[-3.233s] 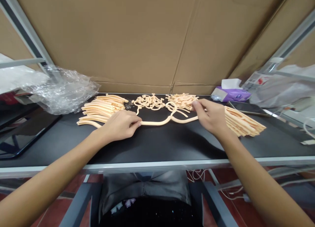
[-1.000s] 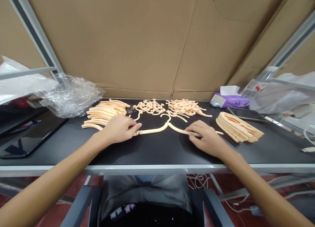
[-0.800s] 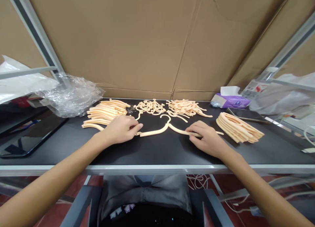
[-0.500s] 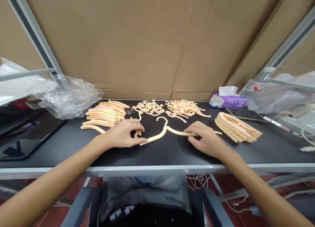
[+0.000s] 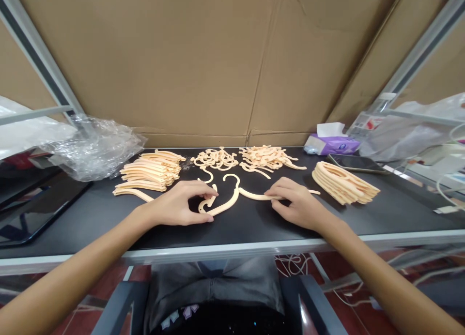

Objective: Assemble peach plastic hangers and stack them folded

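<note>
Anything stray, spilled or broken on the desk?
Minor only: one curved strip angles away from the front of the left stack, and one hooked piece sticks out from the small-parts pile. No spill shows, nor any break in the hanger; finer damage is too small to tell.

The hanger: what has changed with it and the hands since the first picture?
The left end of the hanger swung toward the person. The left hand went from a pinch to thumb and fingers spread around a small curved piece there. The right hand came toward the person, uncovering the stack. Unchanged: the right hand's hold on the hanger, the tissue box.
</note>
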`<action>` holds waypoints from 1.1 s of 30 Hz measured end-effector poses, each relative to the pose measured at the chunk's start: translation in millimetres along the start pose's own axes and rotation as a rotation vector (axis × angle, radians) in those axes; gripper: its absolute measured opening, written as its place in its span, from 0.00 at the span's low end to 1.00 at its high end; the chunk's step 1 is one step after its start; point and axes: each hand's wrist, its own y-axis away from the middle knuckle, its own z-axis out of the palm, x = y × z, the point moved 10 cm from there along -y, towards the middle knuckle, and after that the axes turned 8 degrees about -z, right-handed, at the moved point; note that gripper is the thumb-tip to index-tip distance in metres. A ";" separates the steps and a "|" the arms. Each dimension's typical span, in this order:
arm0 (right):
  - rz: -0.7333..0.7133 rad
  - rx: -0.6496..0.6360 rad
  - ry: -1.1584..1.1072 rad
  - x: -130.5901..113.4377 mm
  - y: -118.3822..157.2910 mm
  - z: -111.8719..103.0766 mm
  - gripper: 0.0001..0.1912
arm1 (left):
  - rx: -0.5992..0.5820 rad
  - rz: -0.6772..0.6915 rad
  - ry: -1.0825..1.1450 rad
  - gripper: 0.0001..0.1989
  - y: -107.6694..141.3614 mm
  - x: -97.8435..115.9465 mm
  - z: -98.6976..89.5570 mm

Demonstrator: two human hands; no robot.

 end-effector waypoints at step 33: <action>0.081 -0.051 0.039 3.1 -0.3 2.6 0.09 | -0.013 -0.026 -0.134 0.13 -0.5 -7.4 5.5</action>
